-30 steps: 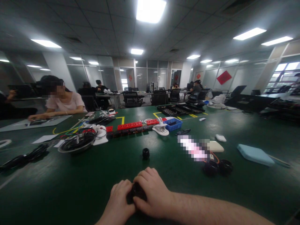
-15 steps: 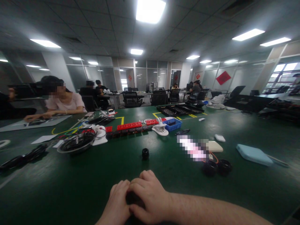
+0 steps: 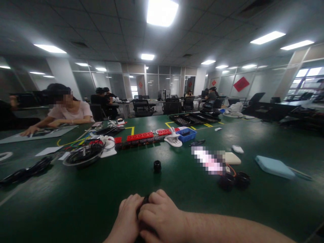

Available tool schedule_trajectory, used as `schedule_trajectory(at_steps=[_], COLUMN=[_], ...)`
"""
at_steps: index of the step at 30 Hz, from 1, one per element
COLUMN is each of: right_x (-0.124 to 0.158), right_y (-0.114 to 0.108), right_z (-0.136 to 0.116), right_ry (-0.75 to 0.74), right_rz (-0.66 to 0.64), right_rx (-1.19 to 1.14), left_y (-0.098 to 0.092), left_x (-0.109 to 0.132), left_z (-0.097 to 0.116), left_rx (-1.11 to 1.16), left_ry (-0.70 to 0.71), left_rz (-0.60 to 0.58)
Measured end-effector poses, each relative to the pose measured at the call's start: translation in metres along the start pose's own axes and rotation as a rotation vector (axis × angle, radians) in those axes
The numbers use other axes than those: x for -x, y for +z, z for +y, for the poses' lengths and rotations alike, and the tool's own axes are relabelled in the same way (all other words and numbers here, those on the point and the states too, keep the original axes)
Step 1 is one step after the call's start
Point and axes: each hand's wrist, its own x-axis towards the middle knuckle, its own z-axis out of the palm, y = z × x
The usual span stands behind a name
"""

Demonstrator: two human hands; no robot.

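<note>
Hands point(image 3: 128, 216) point(image 3: 163, 216) side by side around a black object point(image 3: 146, 200)

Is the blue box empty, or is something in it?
Not empty: a dark thing shows inside the blue box. It's too small to name.

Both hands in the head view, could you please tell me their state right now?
Left hand: closed on a black object, mostly hidden.
Right hand: closed on apparently the same object.

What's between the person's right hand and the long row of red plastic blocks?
In the head view, a small black cylindrical part sits between the right hand and the red row; dark block-like pieces lie along the row's near side.
</note>
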Motion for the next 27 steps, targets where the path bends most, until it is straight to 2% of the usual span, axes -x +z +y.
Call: schedule_trajectory(at_steps=[15, 19, 27], right_x=[0.003, 0.005, 0.004], right_y=[0.001, 0.000, -0.003], right_z=[0.001, 0.001, 0.002], right_ry=[-0.039, -0.019, 0.004], right_rz=[0.050, 0.046, 0.038], right_rx=[0.064, 0.079, 0.078], left_y=[-0.010, -0.015, -0.012], left_x=[-0.002, -0.002, -0.003], left_z=[0.012, 0.016, 0.014], left_rx=[-0.008, -0.014, -0.037], left_ry=[-0.051, -0.091, -0.094], left_rz=[0.028, -0.008, 0.027])
